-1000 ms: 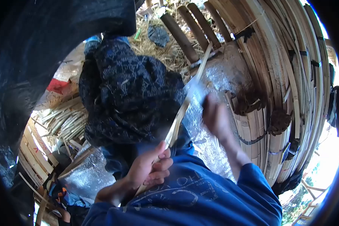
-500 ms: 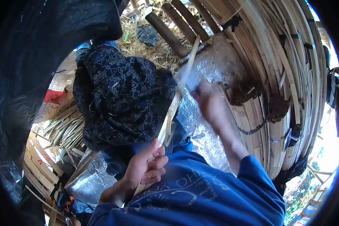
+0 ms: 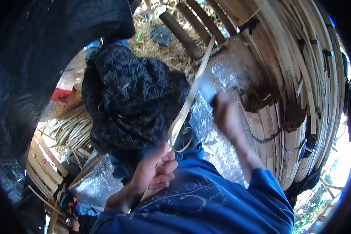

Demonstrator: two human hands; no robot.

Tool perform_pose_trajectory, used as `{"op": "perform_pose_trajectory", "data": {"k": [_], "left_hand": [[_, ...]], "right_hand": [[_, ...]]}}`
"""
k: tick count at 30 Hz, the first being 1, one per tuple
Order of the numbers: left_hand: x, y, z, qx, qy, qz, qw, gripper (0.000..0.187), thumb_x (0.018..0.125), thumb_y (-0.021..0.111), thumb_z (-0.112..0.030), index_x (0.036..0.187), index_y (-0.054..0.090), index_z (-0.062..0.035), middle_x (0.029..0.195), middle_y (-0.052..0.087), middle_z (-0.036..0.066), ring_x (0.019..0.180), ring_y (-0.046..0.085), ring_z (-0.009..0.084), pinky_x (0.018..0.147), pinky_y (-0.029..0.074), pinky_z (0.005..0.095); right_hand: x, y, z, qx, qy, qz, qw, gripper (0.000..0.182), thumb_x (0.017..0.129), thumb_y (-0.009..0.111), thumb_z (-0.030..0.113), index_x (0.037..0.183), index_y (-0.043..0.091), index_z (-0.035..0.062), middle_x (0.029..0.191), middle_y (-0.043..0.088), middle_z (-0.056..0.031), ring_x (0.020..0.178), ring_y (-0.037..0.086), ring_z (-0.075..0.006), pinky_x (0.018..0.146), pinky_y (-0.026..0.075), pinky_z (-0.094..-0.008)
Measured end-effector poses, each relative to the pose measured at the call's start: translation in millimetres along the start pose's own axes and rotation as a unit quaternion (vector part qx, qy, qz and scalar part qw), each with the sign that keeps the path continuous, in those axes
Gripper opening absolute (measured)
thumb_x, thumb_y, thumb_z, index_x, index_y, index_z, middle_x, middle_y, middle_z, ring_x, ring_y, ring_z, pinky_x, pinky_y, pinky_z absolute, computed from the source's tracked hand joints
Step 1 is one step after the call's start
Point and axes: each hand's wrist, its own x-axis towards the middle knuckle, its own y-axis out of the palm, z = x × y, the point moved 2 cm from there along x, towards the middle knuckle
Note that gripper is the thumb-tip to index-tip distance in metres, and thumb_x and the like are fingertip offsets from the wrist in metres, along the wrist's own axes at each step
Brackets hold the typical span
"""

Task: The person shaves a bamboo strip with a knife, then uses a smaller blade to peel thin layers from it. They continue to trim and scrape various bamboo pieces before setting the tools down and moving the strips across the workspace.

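A long pale strip of split bamboo or wood [image 3: 191, 96] runs from my waist up toward the slatted frame. My left hand [image 3: 156, 170] is wrapped round its lower part in front of my blue shirt. From the strip a thin shaving [image 3: 185, 145] curls just above that hand. Right of the strip, my right hand [image 3: 223, 112] is blurred, its fingers closed on a handle; a blurred, pale flat blade [image 3: 208, 89] shows at the strip's edge. A dark patterned cloth [image 3: 132, 97] covers my lap beneath the strip.
Tall bundles of split strips [image 3: 284, 50] curve along the right side. Shiny foil sheeting [image 3: 222, 158] lies below the right arm. Thin sticks [image 3: 76, 126] are piled at the left. A black sheet [image 3: 23, 78] hangs at the upper left. Another person's arm [image 3: 75, 224] shows at the lower left.
A thin curl of shaving now loops out beside the strip above my left hand. My right hand has shifted slightly, and the whole view has moved a little.
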Motion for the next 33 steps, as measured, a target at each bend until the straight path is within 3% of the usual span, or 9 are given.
{"op": "perform_pose_trajectory", "data": {"k": [2, 5, 7, 9, 12, 19, 23, 25, 33], "left_hand": [[0.8, 1.9, -2.8, 0.008, -0.008, 0.006, 1.0, 0.037, 0.096, 0.034, -0.05, 0.079, 0.035, -0.0171, 0.055, 0.023, -0.006, 0.036, 0.018, 0.0028, 0.029, 0.015, 0.0171], [1.4, 0.5, -3.1, 0.009, 0.011, 0.015, 1.0, 0.038, 0.096, 0.033, -0.05, 0.079, 0.034, -0.0166, 0.055, 0.023, -0.006, 0.036, 0.018, 0.0028, 0.029, 0.015, 0.0171], [-1.5, -2.8, -4.1, -0.039, 0.006, -0.04, 0.998, 0.038, 0.096, 0.033, -0.05, 0.079, 0.034, -0.0163, 0.055, 0.022, -0.006, 0.036, 0.018, 0.0028, 0.029, 0.015, 0.0171], [0.1, -6.2, -2.9, -0.021, 0.003, -0.028, 0.999, 0.038, 0.096, 0.034, -0.05, 0.079, 0.034, -0.0164, 0.055, 0.022, -0.006, 0.036, 0.018, 0.0028, 0.029, 0.014, 0.017], [-1.4, 4.2, -5.0, 0.0, 0.004, -0.005, 1.0, 0.037, 0.096, 0.035, -0.049, 0.079, 0.033, -0.0164, 0.055, 0.022, -0.006, 0.035, 0.017, 0.0026, 0.029, 0.014, 0.0167], [-0.2, 7.7, -3.8, 0.01, 0.003, -0.019, 1.0, 0.038, 0.096, 0.032, -0.049, 0.076, 0.033, -0.0169, 0.053, 0.023, -0.007, 0.032, 0.015, 0.0027, 0.028, 0.014, 0.017], [0.9, 10.6, -3.1, 0.012, 0.001, -0.022, 1.0, 0.038, 0.097, 0.031, -0.049, 0.076, 0.033, -0.0171, 0.053, 0.023, -0.007, 0.032, 0.015, 0.0026, 0.028, 0.014, 0.0167], [1.0, 11.8, -3.4, 0.024, -0.001, -0.024, 0.999, 0.038, 0.097, 0.03, -0.049, 0.076, 0.033, -0.017, 0.053, 0.023, -0.007, 0.032, 0.016, 0.0026, 0.028, 0.014, 0.0166], [1.0, 8.3, -1.9, 0.014, -0.003, -0.009, 1.0, 0.036, 0.096, 0.036, -0.049, 0.078, 0.034, -0.0174, 0.055, 0.023, -0.007, 0.035, 0.018, 0.0026, 0.029, 0.015, 0.0167]], "right_hand": [[30.9, -52.3, -11.1, 0.293, 0.197, -0.053, 0.934, 0.049, 0.1, 0.025, 0.03, 0.073, 0.055, 0.0013, 0.051, 0.054, -0.0103, 0.05, 0.06, -0.0237, 0.045, 0.048, -0.0398], [3.7, 22.0, 1.3, -0.027, -0.012, -0.016, 0.999, 0.041, 0.099, 0.028, 0.025, 0.077, 0.053, 0.0006, 0.057, 0.057, -0.0183, 0.058, 0.063, -0.0313, 0.047, 0.047, -0.0451], [-40.4, 28.4, 53.7, 0.244, -0.072, 0.099, 0.962, 0.033, 0.097, 0.032, 0.021, 0.082, 0.053, 0.0014, 0.063, 0.059, -0.0218, 0.062, 0.062, -0.0382, 0.054, 0.048, -0.0477], [-28.7, 17.4, 28.4, 0.09, -0.043, 0.084, 0.991, 0.029, 0.096, 0.034, 0.021, 0.086, 0.055, 0.0024, 0.065, 0.059, -0.023, 0.065, 0.06, -0.0417, 0.061, 0.048, -0.0496], [-3.8, -20.2, -19.6, 0.218, 0.212, 0.023, 0.952, 0.03, 0.096, 0.035, 0.024, 0.09, 0.054, 0.0014, 0.066, 0.059, -0.0229, 0.065, 0.062, -0.0386, 0.06, 0.047, -0.0496], [-49.3, 23.9, -70.0, 0.042, 0.186, 0.207, 0.959, 0.022, 0.09, 0.045, 0.022, 0.095, 0.051, 0.0021, 0.092, 0.058, -0.0239, 0.08, 0.059, -0.0442, 0.072, 0.046, -0.0528], [-42.1, 31.8, -51.9, -0.079, 0.135, 0.001, 0.988, 0.029, 0.087, 0.054, 0.021, 0.109, 0.052, 0.0033, 0.104, 0.055, -0.0183, 0.099, 0.055, -0.0354, 0.081, 0.044, -0.0487], [-17.7, 21.8, -36.8, 0.081, 0.086, -0.086, 0.989, 0.031, 0.088, 0.055, 0.026, 0.11, 0.052, 0.0036, 0.106, 0.055, -0.0201, 0.101, 0.052, -0.0379, 0.084, 0.042, -0.0453], [31.6, 63.3, -54.6, 0.051, 0.105, -0.048, 0.992, 0.034, 0.084, 0.061, 0.026, 0.109, 0.051, 0.006, 0.104, 0.057, -0.0174, 0.103, 0.054, -0.0338, 0.082, 0.041, -0.0488]]}}
